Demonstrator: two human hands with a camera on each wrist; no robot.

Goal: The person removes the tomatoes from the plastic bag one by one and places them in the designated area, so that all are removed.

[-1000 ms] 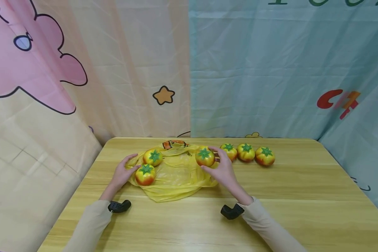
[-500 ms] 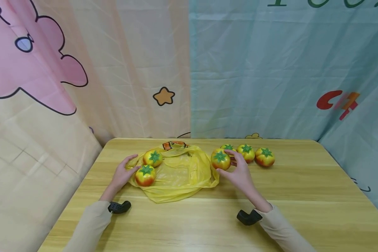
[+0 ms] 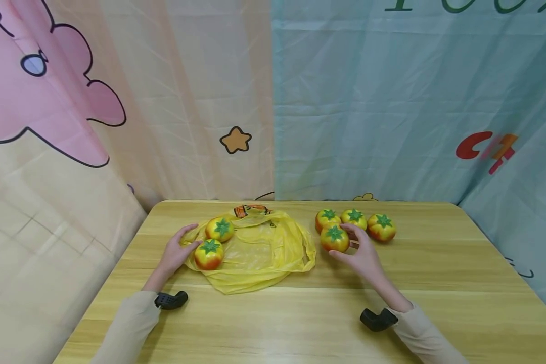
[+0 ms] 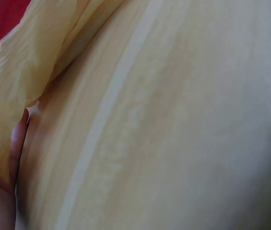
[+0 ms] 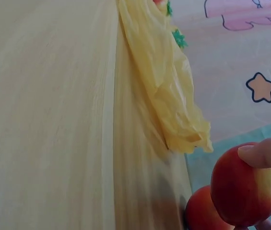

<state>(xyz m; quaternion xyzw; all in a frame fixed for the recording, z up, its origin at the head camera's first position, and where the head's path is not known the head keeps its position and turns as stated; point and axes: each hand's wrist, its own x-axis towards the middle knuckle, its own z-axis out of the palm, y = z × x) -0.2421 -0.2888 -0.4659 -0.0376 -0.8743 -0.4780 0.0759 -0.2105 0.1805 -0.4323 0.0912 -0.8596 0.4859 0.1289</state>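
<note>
My right hand (image 3: pixel 363 254) grips a yellow-red tomato (image 3: pixel 334 238) with a green star-shaped top, thumb in front and fingers behind. In the right wrist view this held tomato (image 5: pixel 241 184) hangs in front of another red one. A thin yellow plastic bag (image 3: pixel 255 250) lies spread on the table, its mouth towards the right. Two more tomatoes, one at the back (image 3: pixel 220 229) and one in front (image 3: pixel 209 254), rest on the bag's left part. My left hand (image 3: pixel 176 253) holds the bag's left edge beside them; bag film (image 4: pixel 39 52) partly covers its fingers in the left wrist view.
Just behind the held tomato stands a row of three others: left (image 3: pixel 326 219), middle (image 3: pixel 354 218) and right (image 3: pixel 381 227). The wooden table (image 3: pixel 264 323) ends at a patterned curtain (image 3: pixel 364 101). Black wrist-worn devices sit near both cuffs.
My right hand has carried the tomato from over the bag's right side rightwards to in front of the row. The bag's right opening now shows. My left hand has stayed in place.
</note>
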